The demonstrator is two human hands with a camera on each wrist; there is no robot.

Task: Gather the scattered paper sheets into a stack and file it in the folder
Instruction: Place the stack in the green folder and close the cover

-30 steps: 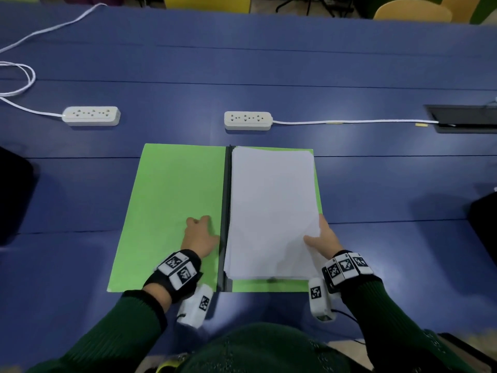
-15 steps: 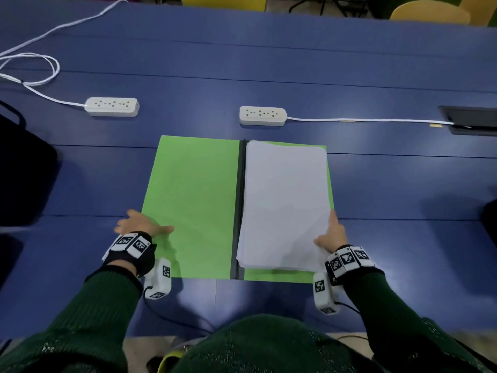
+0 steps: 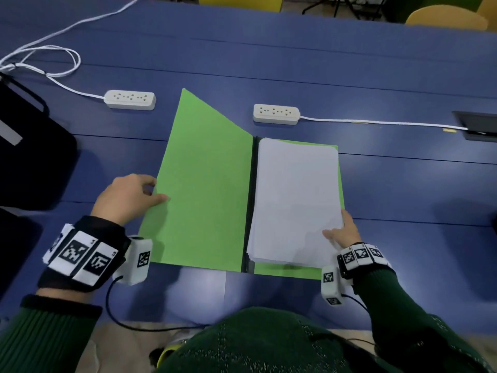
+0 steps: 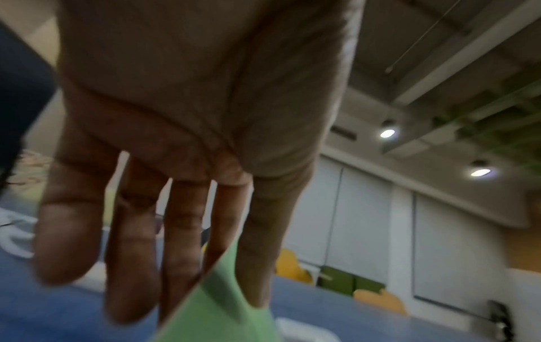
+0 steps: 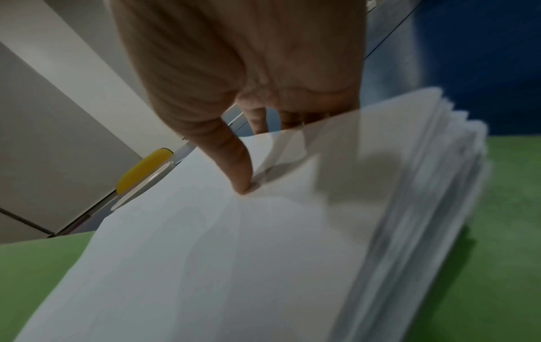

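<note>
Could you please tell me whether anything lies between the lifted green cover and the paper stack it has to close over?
Only the right hand: its thumb presses on the paper stack near the corner, so it would sit under the green cover that the left hand grips. Nothing else visible is in the way.

Folder [image 3: 204,189] open on table [image 3: 403,184], paper stack [image 3: 293,200] on its right half. Left hand [image 3: 126,197] at left cover's outer edge, right hand [image 3: 344,232] on stack's near right corner. Two power strips behind folder: one [image 3: 130,99] far left, one [image 3: 276,114] far right.
</note>
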